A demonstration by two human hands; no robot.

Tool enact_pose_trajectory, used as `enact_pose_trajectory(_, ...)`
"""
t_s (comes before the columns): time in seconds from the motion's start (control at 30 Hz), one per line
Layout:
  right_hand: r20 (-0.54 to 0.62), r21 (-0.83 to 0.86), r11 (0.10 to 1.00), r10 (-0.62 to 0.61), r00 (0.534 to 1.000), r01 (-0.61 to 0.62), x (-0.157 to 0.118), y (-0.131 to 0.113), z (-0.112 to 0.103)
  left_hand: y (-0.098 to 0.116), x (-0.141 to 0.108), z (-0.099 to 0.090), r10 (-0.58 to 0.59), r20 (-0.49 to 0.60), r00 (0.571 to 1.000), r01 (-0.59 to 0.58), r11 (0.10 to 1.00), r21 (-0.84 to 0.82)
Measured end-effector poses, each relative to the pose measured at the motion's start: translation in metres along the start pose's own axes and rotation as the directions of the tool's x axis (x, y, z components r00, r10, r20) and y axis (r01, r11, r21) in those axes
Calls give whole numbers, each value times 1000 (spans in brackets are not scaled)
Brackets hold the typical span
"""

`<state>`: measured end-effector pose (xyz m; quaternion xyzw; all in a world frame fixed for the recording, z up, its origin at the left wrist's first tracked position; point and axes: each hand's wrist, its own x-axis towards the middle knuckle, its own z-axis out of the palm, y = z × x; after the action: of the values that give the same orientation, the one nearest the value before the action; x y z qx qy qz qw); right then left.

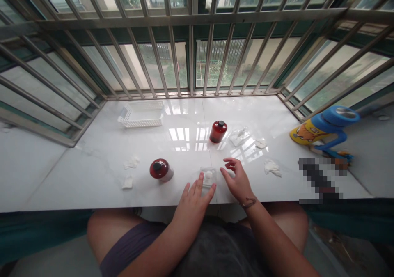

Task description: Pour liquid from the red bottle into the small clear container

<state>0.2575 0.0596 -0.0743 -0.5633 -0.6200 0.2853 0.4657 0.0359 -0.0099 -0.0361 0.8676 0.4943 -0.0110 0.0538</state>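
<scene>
The white counter [92,182] carries all the loose items and reaches to my lap. At its far right, the blue-and-yellow flask [310,131] leans at a tilt; the white basket [141,123] sits at the back left.

My right hand [237,182] is held apart from the box, fingers loosely curved, gripping nothing. My left hand [193,197] is spread at the box: index fingertip over its left side, thumb at its near right corner. I cannot tell how firmly it presses.

One red bottle [161,169] stands to the left of the box, the other red bottle [218,131] beyond it, both with black caps on. A crumpled clear bag [239,136] lies beside the farther bottle.

The clear box [212,169] rests near the counter's front edge. To steady it well, I judge that light pressure at the rim suits best, fingertips clear of the contents. Smallest is the white lump [209,175] inside; soft-looking, it probably calls for a gentle pinch.
</scene>
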Motion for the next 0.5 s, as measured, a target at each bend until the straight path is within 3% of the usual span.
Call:
enact_pose_trajectory(0.07,-30,-2,1000,20,999,-20,-8,2,-1,0,0,-1,6,5,1000,-6,1000,-1)
enact_pose_trajectory(0.27,148,-13,998,-57,987,59,-20,-22,4,0,1,-3,-3,18,1000,3,1000,-2)
enact_pose_trajectory(0.5,135,-65,994,-76,988,85,-7,-23,8,2,1,-1,-9,-28,1000,9,1000,23)
